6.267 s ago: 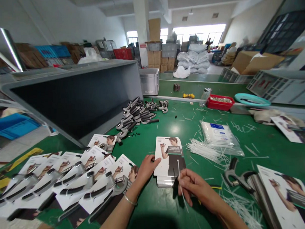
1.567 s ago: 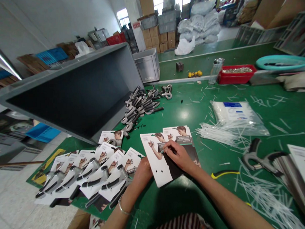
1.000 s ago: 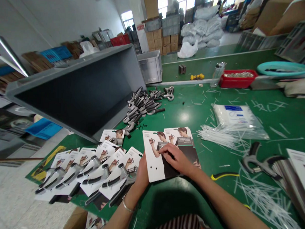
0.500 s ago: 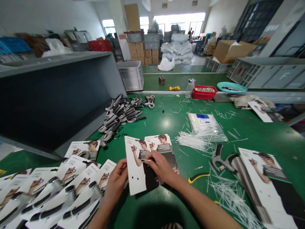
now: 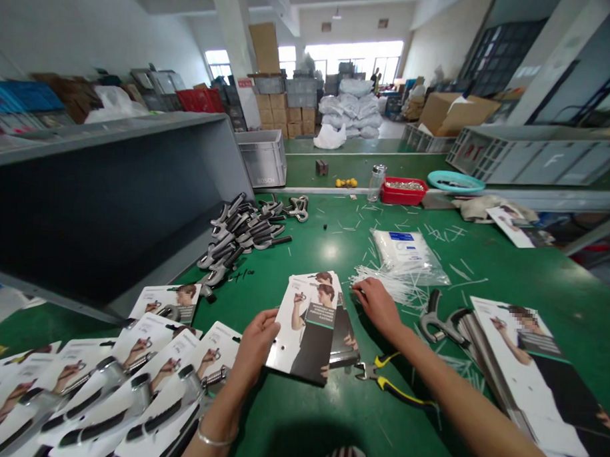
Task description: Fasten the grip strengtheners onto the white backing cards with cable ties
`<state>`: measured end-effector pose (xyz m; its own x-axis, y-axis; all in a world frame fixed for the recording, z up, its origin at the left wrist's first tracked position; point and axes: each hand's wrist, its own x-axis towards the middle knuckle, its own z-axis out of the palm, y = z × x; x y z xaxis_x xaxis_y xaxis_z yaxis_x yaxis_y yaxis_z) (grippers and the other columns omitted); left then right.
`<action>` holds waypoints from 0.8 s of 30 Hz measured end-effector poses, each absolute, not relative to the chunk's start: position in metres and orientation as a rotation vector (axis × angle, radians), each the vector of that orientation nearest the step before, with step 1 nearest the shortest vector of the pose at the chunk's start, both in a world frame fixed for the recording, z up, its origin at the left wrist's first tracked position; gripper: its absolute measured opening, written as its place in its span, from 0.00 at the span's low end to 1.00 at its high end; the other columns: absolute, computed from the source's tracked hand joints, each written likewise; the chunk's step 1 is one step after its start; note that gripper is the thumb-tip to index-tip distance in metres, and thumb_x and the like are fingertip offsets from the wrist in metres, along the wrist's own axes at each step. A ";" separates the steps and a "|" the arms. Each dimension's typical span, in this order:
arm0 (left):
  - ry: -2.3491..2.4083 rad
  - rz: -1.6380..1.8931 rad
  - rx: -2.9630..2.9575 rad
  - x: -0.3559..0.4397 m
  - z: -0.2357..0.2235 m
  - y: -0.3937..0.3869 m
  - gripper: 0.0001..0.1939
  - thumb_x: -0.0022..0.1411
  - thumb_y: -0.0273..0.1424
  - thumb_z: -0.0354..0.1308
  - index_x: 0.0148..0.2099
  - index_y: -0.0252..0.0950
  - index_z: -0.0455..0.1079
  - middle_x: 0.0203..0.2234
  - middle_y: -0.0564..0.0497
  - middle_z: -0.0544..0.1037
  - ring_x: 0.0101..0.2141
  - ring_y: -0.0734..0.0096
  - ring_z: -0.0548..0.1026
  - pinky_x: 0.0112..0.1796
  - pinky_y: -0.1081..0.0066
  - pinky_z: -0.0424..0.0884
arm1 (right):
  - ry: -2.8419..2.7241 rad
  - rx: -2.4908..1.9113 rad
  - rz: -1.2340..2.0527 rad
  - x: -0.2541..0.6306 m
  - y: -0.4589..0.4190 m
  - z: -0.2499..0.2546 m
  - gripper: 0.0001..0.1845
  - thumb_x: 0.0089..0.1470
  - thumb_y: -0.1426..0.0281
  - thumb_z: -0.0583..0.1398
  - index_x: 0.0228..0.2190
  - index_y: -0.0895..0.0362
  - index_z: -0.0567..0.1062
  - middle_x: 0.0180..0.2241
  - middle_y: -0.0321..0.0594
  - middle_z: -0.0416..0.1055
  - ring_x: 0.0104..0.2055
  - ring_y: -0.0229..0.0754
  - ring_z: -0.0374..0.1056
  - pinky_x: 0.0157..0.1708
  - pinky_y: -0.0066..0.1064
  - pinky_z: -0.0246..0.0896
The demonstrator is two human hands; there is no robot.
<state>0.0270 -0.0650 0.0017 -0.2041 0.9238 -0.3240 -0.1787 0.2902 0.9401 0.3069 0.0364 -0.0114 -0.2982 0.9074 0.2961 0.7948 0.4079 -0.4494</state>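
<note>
My left hand grips a printed backing card by its left edge, tilted over the table. The card has small punched holes at lower left. Behind it rests another card with a metal part of a hand grip showing at its lower edge; the rest is hidden. My right hand is at the left ends of a pile of white cable ties, its fingertips pinched together on a tie. Side cutters with yellow-black handles lie below that hand.
Carded hand grips overlap at left, and loose ones are heaped beside a grey bin. At right stand a stack of cards and a single hand grip. A bag of ties and a red tray lie farther back.
My right hand has moved from the card up and right to the cable ties. My left hand has shifted the card rightward. The side cutters show more fully.
</note>
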 end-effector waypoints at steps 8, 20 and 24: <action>1.590 1.136 0.853 0.005 -0.008 -0.086 0.28 0.55 0.42 0.63 0.54 0.33 0.69 0.43 0.42 0.80 0.43 0.58 0.78 0.44 0.62 0.72 | -2.254 -1.488 0.118 0.303 0.076 -0.021 0.06 0.60 0.71 0.58 0.33 0.56 0.76 0.37 0.47 0.70 0.44 0.49 0.64 0.41 0.36 0.60; 1.465 1.232 1.563 0.086 0.062 -0.080 0.09 0.65 0.35 0.58 0.43 0.40 0.76 0.35 0.50 0.78 0.35 0.67 0.74 0.40 0.70 0.67 | -1.630 -0.987 1.086 0.247 -0.025 0.088 0.09 0.59 0.60 0.61 0.34 0.53 0.75 0.34 0.38 0.74 0.36 0.42 0.69 0.38 0.31 0.64; 1.422 1.268 1.340 0.088 0.051 -0.091 0.09 0.64 0.36 0.58 0.38 0.37 0.76 0.29 0.51 0.75 0.30 0.70 0.72 0.33 0.72 0.66 | -1.607 -1.000 1.339 0.244 -0.048 0.060 0.14 0.55 0.59 0.64 0.40 0.53 0.73 0.31 0.35 0.71 0.30 0.39 0.67 0.31 0.29 0.62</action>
<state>0.0880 -0.0914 0.0512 -0.1297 0.9879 0.0856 0.1976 -0.0588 0.9785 0.2437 -0.0483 0.0601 -0.3678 0.9256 0.0896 0.0787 0.1270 -0.9888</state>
